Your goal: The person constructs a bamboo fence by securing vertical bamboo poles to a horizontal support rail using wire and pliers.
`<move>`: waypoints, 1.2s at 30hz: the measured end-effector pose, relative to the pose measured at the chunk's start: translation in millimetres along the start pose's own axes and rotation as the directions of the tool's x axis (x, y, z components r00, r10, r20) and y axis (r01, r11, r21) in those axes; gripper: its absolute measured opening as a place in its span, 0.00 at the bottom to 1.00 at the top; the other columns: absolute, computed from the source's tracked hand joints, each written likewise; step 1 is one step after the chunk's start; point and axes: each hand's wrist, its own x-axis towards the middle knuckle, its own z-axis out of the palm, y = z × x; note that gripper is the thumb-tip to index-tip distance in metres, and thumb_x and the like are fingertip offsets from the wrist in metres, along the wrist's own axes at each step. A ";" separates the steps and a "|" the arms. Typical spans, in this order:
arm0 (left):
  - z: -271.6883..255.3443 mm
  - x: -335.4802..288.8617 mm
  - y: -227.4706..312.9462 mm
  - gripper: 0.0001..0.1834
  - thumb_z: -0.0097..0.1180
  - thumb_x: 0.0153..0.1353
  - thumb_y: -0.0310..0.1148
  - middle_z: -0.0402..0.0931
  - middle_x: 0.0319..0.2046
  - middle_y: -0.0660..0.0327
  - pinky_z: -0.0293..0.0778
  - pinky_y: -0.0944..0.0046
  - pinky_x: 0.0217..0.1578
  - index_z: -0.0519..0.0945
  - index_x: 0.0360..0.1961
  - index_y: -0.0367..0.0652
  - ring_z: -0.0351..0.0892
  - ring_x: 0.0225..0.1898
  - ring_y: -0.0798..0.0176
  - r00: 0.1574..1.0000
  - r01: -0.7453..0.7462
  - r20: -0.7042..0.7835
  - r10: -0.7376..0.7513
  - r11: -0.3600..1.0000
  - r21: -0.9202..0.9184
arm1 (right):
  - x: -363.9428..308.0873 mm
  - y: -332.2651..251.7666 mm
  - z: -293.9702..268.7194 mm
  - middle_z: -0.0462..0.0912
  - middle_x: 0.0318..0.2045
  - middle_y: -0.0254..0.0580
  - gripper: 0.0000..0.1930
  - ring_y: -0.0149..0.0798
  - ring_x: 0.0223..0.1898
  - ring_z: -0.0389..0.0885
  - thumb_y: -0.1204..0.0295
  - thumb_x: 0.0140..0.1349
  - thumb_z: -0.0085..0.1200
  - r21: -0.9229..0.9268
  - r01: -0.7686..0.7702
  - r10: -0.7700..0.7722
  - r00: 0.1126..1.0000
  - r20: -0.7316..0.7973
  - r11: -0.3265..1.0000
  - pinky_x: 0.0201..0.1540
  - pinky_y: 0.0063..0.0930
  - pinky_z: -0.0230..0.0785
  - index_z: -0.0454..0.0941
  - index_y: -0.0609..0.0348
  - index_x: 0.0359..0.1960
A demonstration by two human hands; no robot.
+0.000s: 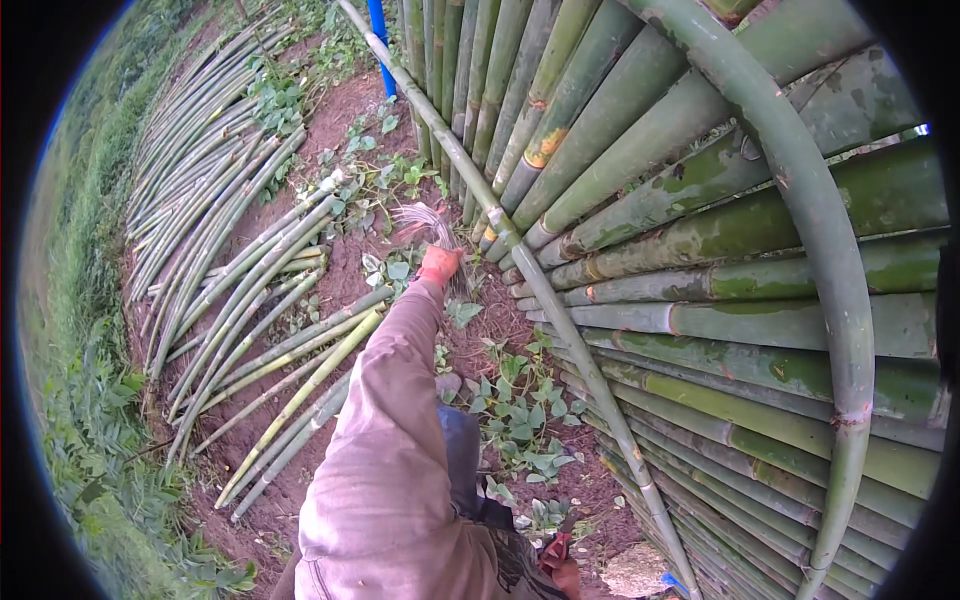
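My left arm, in a pale mauve sleeve, reaches forward over the soil. At its end my left hand (440,264), in an orange glove, is closed round a bundle of thin greyish wire-like strands (424,221). The strands fan out ahead of the fist, and some show past its right side. Low in the view, close to my body, my right hand (567,578) is closed on a red-handled tool that looks like pliers (556,547). Its dark jaws point forward. The lower picture edge and my clothing hide part of that hand.
Upright green bamboo poles (760,320) form a wall at the right, crossed by a thin bamboo rail (560,318) and a thick curved bamboo (815,215). Cut bamboo poles (215,190) lie at the left. Leafy plants (525,415) grow between. A blue post (380,45) stands far ahead.
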 end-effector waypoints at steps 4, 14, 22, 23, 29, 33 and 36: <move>35.6 -40.0 -35.8 0.35 0.61 0.56 0.56 0.80 0.47 0.39 0.76 0.53 0.52 0.79 0.49 0.31 0.80 0.52 0.45 0.972 -0.226 0.112 0.207 0.953 0.200 | 2.6 -22.2 7.3 0.82 0.31 0.47 0.19 0.42 0.27 0.82 0.83 0.57 0.57 0.032 0.045 -0.047 0.995 0.084 0.998 0.31 0.34 0.76 0.72 0.59 0.51; 57.6 -486.1 15.8 0.26 0.61 0.54 0.36 0.70 0.59 0.53 0.64 0.51 0.64 0.75 0.56 0.47 0.67 0.63 0.50 0.016 -0.972 0.510 0.860 0.133 -0.193 | -16.9 -24.6 -1.5 0.83 0.34 0.44 0.25 0.38 0.31 0.82 0.83 0.57 0.59 -0.066 0.333 -0.328 0.942 0.072 0.941 0.35 0.30 0.75 0.72 0.62 0.57; 57.9 -529.1 76.7 0.17 0.49 0.69 0.36 0.81 0.42 0.54 0.72 0.51 0.54 0.76 0.57 0.49 0.80 0.50 0.53 -0.160 -0.987 0.816 0.556 -0.063 -0.151 | -50.2 -23.3 -58.4 0.80 0.37 0.49 0.25 0.43 0.36 0.80 0.84 0.57 0.56 0.512 0.388 -0.563 0.789 0.245 0.766 0.42 0.31 0.74 0.69 0.65 0.59; 44.5 -529.2 82.0 0.17 0.49 0.69 0.36 0.81 0.42 0.54 0.72 0.51 0.54 0.76 0.57 0.49 0.80 0.50 0.53 -0.191 -0.981 0.826 0.530 -0.118 -0.152 | -52.1 -26.1 -61.1 0.80 0.37 0.49 0.25 0.43 0.36 0.80 0.84 0.57 0.56 0.556 0.403 -0.598 0.770 0.222 0.727 0.42 0.31 0.74 0.69 0.65 0.59; 16.6 -557.3 105.6 0.17 0.50 0.70 0.30 0.79 0.35 0.67 0.72 0.68 0.34 0.77 0.59 0.44 0.73 0.32 0.73 -0.150 -0.664 0.731 0.666 0.480 -0.574 | -96.6 -29.9 -68.6 0.79 0.38 0.48 0.26 0.42 0.34 0.76 0.80 0.57 0.59 0.825 0.267 -0.789 0.534 0.303 0.498 0.41 0.38 0.69 0.69 0.60 0.60; -8.9 -551.9 108.0 0.16 0.50 0.71 0.29 0.78 0.35 0.69 0.68 0.74 0.35 0.77 0.59 0.42 0.70 0.31 0.76 -0.141 -0.388 0.870 0.473 0.782 -0.488 | -112.1 -45.3 -63.7 0.78 0.36 0.46 0.26 0.41 0.33 0.75 0.78 0.56 0.61 0.825 0.382 -0.861 0.457 0.222 0.416 0.40 0.41 0.68 0.71 0.57 0.59; -16.4 -548.9 127.4 0.16 0.50 0.71 0.29 0.77 0.34 0.71 0.67 0.74 0.34 0.77 0.58 0.40 0.69 0.30 0.77 -0.132 -0.397 0.832 0.539 0.740 -0.543 | -129.2 -49.4 -75.5 0.77 0.34 0.47 0.29 0.44 0.32 0.75 0.78 0.54 0.62 0.837 0.432 -0.916 0.358 0.184 0.336 0.36 0.42 0.68 0.69 0.53 0.59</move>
